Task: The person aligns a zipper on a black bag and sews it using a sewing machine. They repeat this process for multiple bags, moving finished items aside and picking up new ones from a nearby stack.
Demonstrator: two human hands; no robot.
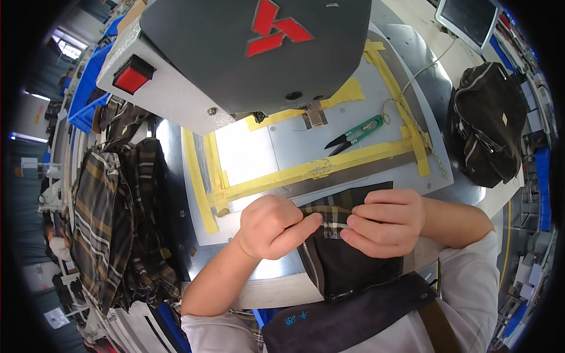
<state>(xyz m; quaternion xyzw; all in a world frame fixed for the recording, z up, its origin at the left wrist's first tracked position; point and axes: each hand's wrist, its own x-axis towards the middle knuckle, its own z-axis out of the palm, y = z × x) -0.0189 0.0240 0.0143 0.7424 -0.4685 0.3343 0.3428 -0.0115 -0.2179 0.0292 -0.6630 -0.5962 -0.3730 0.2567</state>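
Note:
A dark fabric panel (365, 266) with a metal zipper (313, 266) along its edge lies at the front of the machine's work plate, close to my body. My left hand (272, 227) pinches the left side of a small plaid strip (333, 217) on the panel, thumb and fingers closed. From the other side my right hand (385, 223) is closed on the same strip, with its fingertips near the left thumb. Beyond the hands, thread snips (358, 135) with green handles rest on the plate, blades pointing left. Fingers cover part of the strip.
A dark grey sewing machine head (223, 65) with a red switch (133, 75) overhangs the plate. Yellow tape (306, 176) frames the work area. Plaid fabric pieces (103, 217) hang at left, near a blue bin (88, 112). A dark zippered bag (491, 132) and a screen (469, 22) stand right.

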